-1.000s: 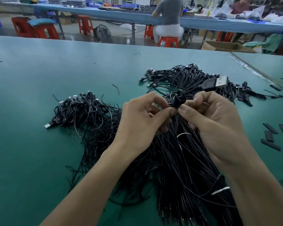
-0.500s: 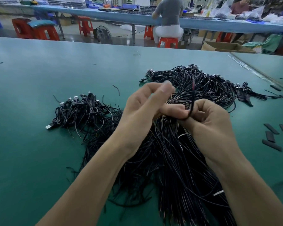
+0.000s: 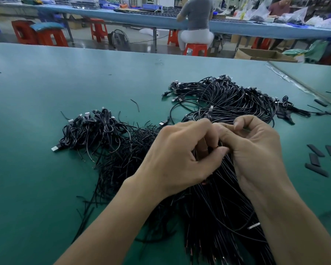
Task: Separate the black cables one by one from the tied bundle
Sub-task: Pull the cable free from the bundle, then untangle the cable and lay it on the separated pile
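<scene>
Two hands are working knuckle to knuckle. My left hand [image 3: 180, 157] and right hand [image 3: 256, 150] are both curling their fingers in on the far end of the tied bundle [image 3: 218, 217], pinching thin black strands there. Which single strand I'm pinching is hidden behind my fingers.

The bundle is lying directly under and between both palms. Its long axis is running from the grip back toward me, fanning out slightly at the near end. The strands are looking thin, round and smooth black. A white tie [image 3: 253, 225] is crossing them beside my right forearm.

Just beyond my fingertips a loose pile [image 3: 233, 98] of black cables is curving in arcs, its plugs pointing left. Off to the left a coiled pile [image 3: 96, 129] is sitting, with one metal plug [image 3: 54, 149] sticking out at its left end. Flat black strips [image 3: 316, 161] are lying well apart on the right. Everything is resting on the green table [image 3: 46, 188].
</scene>
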